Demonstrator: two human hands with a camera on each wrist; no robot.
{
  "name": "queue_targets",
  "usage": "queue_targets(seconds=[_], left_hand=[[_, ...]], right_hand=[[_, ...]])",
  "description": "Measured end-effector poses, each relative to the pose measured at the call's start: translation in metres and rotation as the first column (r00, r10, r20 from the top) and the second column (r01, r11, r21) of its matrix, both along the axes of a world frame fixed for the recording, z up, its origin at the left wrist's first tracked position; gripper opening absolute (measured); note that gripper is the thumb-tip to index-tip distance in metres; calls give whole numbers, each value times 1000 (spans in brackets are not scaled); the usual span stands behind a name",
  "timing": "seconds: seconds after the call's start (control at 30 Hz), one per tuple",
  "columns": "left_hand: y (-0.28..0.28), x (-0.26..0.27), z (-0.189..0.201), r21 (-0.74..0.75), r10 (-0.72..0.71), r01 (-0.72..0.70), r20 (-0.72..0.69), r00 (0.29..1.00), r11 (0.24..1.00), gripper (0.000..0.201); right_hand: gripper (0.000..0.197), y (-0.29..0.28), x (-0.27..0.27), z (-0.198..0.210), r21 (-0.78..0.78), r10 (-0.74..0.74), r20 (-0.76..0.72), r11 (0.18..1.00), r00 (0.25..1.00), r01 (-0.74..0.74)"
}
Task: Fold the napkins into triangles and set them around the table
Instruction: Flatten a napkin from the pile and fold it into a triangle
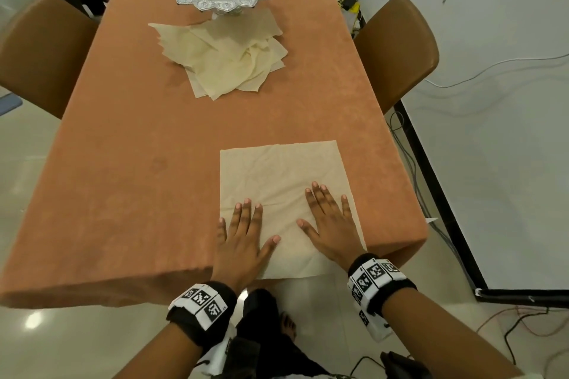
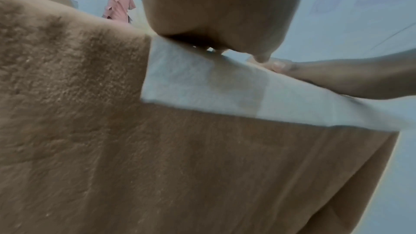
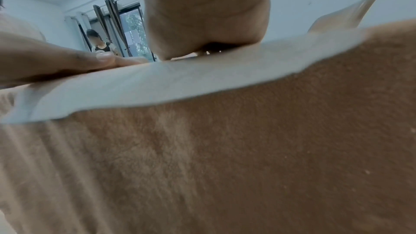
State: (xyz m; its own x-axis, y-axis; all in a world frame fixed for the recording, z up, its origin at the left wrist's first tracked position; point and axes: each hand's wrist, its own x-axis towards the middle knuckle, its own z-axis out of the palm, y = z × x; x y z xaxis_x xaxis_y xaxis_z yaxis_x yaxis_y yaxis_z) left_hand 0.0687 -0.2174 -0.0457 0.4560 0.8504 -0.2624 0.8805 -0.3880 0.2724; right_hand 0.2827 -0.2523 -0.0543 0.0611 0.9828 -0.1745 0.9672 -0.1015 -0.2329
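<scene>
Fuzzy orange tablecloth; left hand, right hand flat (fingers spread) on creased square napkin.

Both hands, left and right, flat, palms down, fingers spread.

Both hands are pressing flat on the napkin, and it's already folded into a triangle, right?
Not quite. Both hands, left hand and right hand, do press flat on the napkin, but the head view shows it is an unfolded square, not a triangle.
</scene>
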Motion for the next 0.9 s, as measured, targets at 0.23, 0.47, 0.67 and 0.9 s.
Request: queue_targets(seconds=[0.23, 0.47, 0.67, 0.9], left_hand=[[85, 39, 32, 58, 92, -96, 67, 993, 994, 60], [120, 49, -3, -36, 37, -38, -22, 999, 999, 65], [135, 27, -6, -74, 105, -107, -22, 994, 992, 70], [130, 30, 17, -137, 255, -253, -8, 967, 958, 74]], right_hand=[[61, 76, -10, 36, 26, -104, -33, 994, 994, 105], [62, 116, -19, 9, -74, -55, 15, 996, 998, 56], [66, 107, 40, 11, -151, -190, 27, 970, 981, 192], [69, 91, 40, 37, -178, -227, -9, 959, 974, 222]])
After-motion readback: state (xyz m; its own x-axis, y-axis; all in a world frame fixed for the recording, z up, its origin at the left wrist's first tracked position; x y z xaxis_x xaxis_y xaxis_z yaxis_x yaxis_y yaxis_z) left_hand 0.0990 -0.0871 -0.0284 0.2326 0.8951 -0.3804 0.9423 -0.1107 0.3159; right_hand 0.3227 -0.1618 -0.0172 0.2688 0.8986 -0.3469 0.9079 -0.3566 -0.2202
